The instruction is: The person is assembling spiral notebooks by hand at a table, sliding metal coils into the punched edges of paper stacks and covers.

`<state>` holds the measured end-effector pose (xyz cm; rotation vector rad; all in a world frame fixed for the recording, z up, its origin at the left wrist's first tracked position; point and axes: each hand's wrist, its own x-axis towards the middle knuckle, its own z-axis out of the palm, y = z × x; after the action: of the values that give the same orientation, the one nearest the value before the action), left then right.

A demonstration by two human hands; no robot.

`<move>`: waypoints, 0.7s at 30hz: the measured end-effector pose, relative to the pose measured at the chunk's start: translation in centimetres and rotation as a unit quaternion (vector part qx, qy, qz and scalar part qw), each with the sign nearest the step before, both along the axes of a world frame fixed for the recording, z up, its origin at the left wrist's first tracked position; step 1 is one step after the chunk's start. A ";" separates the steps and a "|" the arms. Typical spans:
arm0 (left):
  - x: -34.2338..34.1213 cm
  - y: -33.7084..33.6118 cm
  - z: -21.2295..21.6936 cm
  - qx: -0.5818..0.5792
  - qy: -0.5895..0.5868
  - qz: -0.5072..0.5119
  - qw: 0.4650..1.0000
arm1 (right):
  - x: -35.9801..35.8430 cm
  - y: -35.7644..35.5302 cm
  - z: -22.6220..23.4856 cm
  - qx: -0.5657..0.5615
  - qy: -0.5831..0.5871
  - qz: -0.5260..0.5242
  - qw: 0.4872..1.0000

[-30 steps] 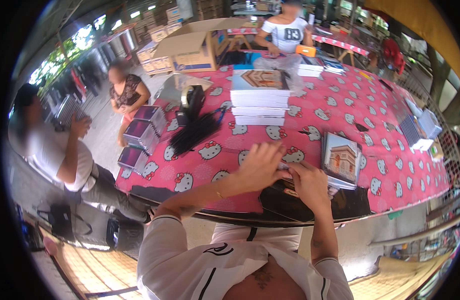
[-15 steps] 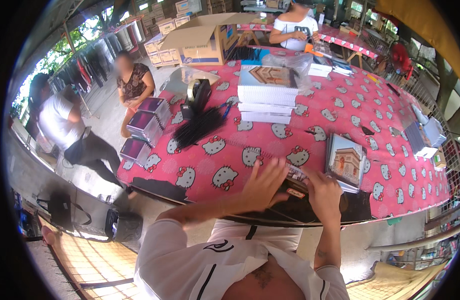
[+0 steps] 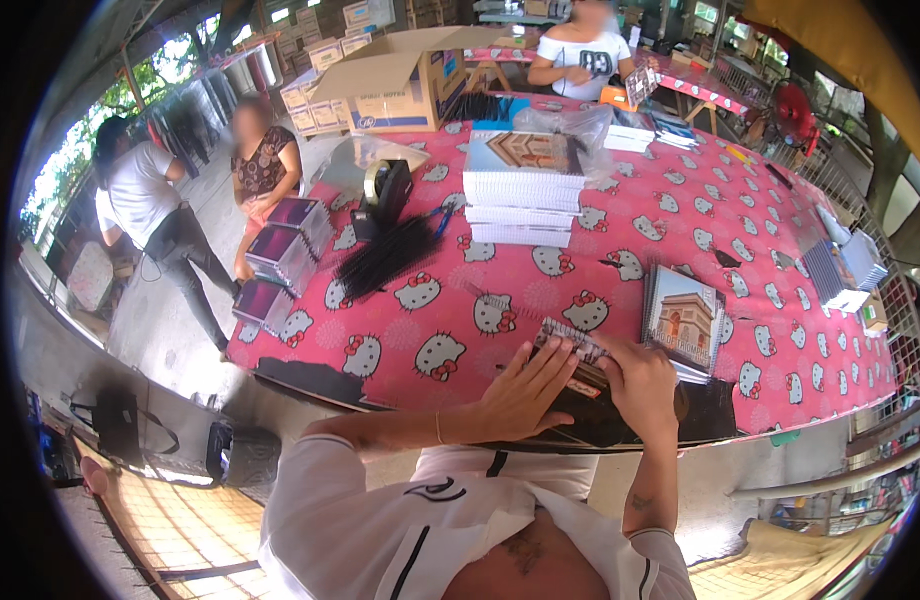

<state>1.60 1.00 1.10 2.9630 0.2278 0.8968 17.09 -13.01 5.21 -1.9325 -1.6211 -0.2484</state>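
Note:
At the table's near edge lies a small spiral notebook (image 3: 572, 338), mostly covered by my hands. My left hand (image 3: 536, 392) rests on it with its fingers stretched out flat. Around its right side my right hand (image 3: 642, 382) is closed, thumb on top and fingers curled. A thin, pale coil (image 3: 492, 299) shows faintly on the cloth just beyond the notebook. To the right of my right hand lies a pile of spiral notebooks (image 3: 684, 318) with a stone arch on the cover.
A tall notebook stack (image 3: 522, 190), a bundle of black coils (image 3: 392, 256), a tape dispenser (image 3: 384, 198) and purple-covered stacks (image 3: 280, 248) stand on the pink tablecloth (image 3: 420, 335). Behind is a big carton (image 3: 395, 95). More notebooks (image 3: 840, 270) lie right. Several people are nearby.
My left hand has flattened onto the notebook, its fingers closer together. Less of the pale coil shows on the left. The co-worker at the back now holds up a notebook; the person at left has turned.

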 end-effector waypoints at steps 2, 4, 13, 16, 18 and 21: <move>-0.6 -0.6 1.0 -0.006 -0.004 0.008 1.000 | -0.1 0.1 -0.1 -0.016 0.002 0.008 1.000; 1.1 0.7 1.7 0.052 -0.016 0.035 0.998 | -0.3 -0.1 0.4 -0.010 0.009 0.013 1.000; 1.4 -0.1 1.2 0.031 0.031 -0.006 0.999 | -0.8 -0.2 -0.2 -0.023 0.006 -0.024 0.999; -0.5 -1.9 -1.8 0.009 0.044 -0.070 0.997 | -0.3 -1.0 -0.9 -0.025 0.005 -0.045 0.999; -0.9 -2.3 -1.9 0.002 0.028 -0.089 0.996 | -0.5 -0.8 -0.5 -0.004 -0.004 -0.039 0.999; 2.2 0.0 1.9 0.079 0.030 -0.011 0.996 | -1.5 -0.9 0.6 -0.023 -0.003 -0.040 0.999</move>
<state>3.84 1.00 2.99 3.1340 0.1299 0.8623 15.58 -13.92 5.76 -2.0368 -1.5684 -0.2516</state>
